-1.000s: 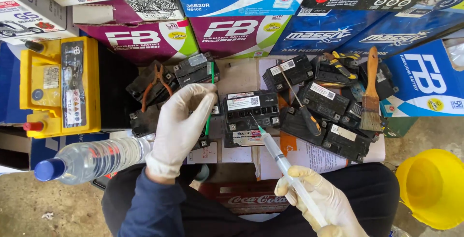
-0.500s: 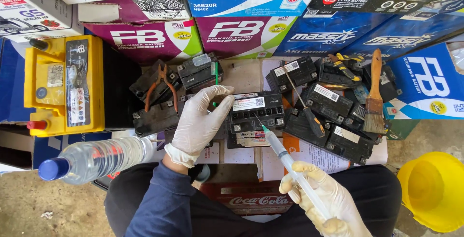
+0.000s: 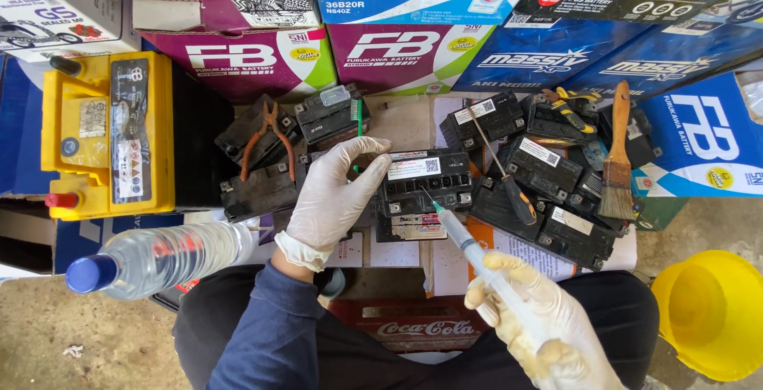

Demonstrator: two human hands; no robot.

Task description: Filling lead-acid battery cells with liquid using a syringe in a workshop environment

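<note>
While my gloved right hand (image 3: pixel 548 322) wraps closed around a clear syringe (image 3: pixel 477 259), its needle tip meets the top of a small black battery (image 3: pixel 425 183). My left hand (image 3: pixel 334 199), fingers loosely curled, steadies that battery's left edge. I should keep the needle upright and press slowly. Pliers (image 3: pixel 270 139) and a brush (image 3: pixel 616 159) lie nearby.

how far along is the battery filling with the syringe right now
Done: nothing provable; fill levels aren't visible. In hand: left hand steadies the small black battery while right hand points the syringe tip at its top. Left: other small batteries lie untouched around it.
</note>
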